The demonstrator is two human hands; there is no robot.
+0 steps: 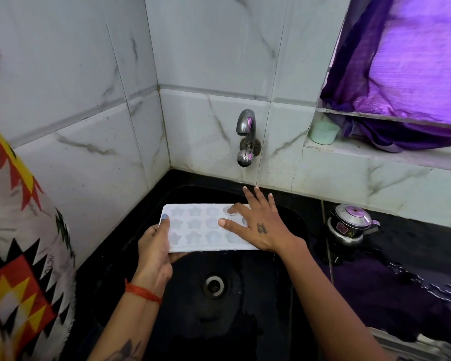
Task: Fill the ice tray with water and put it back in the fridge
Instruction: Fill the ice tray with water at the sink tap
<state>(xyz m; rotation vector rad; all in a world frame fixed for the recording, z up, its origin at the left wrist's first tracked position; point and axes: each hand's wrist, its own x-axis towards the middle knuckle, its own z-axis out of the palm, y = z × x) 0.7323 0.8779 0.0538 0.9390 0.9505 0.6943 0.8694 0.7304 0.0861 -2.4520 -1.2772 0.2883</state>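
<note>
A white ice tray with star and round moulds is held level over the black sink, below and in front of the chrome tap. My left hand grips the tray's left end, thumb on top and fingers underneath. My right hand lies flat on the tray's right end with its fingers spread and straight. No water runs from the tap.
The sink drain sits under the tray. A small steel pot with a lid stands on the wet black counter at right. A pale green cup rests on the window ledge under a purple curtain. A patterned cloth hangs at left.
</note>
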